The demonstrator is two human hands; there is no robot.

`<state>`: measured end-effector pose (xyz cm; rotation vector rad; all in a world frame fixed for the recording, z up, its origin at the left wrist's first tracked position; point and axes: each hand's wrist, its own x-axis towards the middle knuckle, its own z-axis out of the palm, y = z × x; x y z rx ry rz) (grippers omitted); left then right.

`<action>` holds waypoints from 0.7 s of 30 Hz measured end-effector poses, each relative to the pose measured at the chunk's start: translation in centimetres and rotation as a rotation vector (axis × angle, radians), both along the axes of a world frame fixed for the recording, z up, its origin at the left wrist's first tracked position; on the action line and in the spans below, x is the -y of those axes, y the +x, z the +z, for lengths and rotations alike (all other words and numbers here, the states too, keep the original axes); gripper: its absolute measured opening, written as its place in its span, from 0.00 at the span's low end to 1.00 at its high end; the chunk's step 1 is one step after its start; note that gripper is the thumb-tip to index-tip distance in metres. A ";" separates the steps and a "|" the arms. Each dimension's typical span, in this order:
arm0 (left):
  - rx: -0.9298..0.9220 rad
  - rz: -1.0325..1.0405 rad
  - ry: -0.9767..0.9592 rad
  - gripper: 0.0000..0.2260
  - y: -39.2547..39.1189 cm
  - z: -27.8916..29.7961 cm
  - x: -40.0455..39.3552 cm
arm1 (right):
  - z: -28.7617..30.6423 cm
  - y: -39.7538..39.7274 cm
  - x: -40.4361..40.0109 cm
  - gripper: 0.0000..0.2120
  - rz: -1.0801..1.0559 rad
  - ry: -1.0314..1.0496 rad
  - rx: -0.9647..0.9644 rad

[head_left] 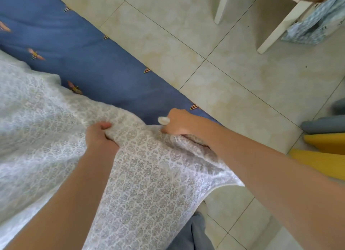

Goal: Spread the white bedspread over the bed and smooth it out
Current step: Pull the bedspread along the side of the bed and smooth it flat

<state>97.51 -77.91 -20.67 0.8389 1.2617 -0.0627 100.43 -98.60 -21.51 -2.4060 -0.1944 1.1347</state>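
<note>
The white bedspread (pixel 145 175), with a grey floral lace pattern, covers the lower left of the head view and hangs over the bed's near edge. My left hand (pixel 99 135) is shut on a bunched fold of it. My right hand (pixel 177 122) grips its edge a little to the right, with a small tuft of cloth sticking out of the fist. The bed (pixel 74 50) shows a blue sheet with bee prints, bare beyond the bedspread toward the upper left.
A beige tiled floor (pixel 233 78) lies right of the bed. White furniture legs (pixel 280 25) with patterned cloth stand at the top right. Yellow and grey rolls (pixel 324 143) lie at the right edge. My grey trouser leg (pixel 192 234) is below.
</note>
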 end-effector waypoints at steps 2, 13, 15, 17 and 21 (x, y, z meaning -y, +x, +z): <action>0.144 0.001 -0.035 0.24 1.2 2.0 -0.6 | 1.4 1.3 1.1 0.21 -0.284 0.269 0.057; 0.204 -0.977 0.595 0.18 1.2 -2.3 7.2 | 1.1 7.1 13.8 0.06 -1.238 0.163 0.337; 0.096 -1.327 0.748 0.24 0.4 -4.9 8.6 | -0.5 6.8 14.6 0.14 -1.176 0.084 0.121; -0.052 -1.574 0.941 0.27 -0.4 -6.6 9.8 | -1.3 6.7 14.8 0.07 -1.130 0.100 -0.044; -0.076 -1.635 1.138 0.30 -1.8 -7.5 11.7 | -1.2 7.5 14.9 0.05 -1.028 0.100 -0.092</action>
